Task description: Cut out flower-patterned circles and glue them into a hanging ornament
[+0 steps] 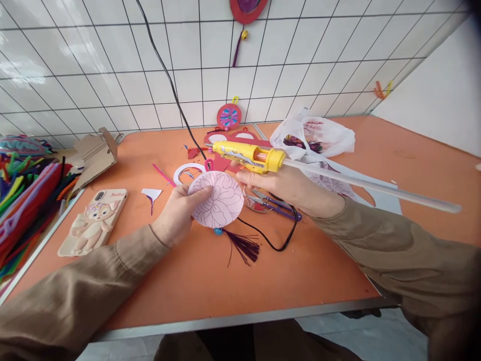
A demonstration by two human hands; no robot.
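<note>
My left hand (179, 214) pinches the left edge of a round paper disc (221, 200), pale pink with dark petal-like lines, its thumb lying on the face. A pink loop (209, 164) sticks up at the disc's top. Below it hang a blue bead (218, 231) and a dark purple tassel (242, 245). My right hand (287, 186) is wrapped round a yellow hot glue gun (248, 155), whose nozzle points left, above and apart from the disc. From its back end a long whitish glue stick (376, 186) reaches out to the right.
Scissors (280, 206) and a black cord (278, 248) lie under my right hand. A phone in a case (93, 220) and pipe cleaners (26, 210) are at left. A white plastic bag (330, 135) and a finished red round ornament (229, 117) sit near the tiled wall (180, 45).
</note>
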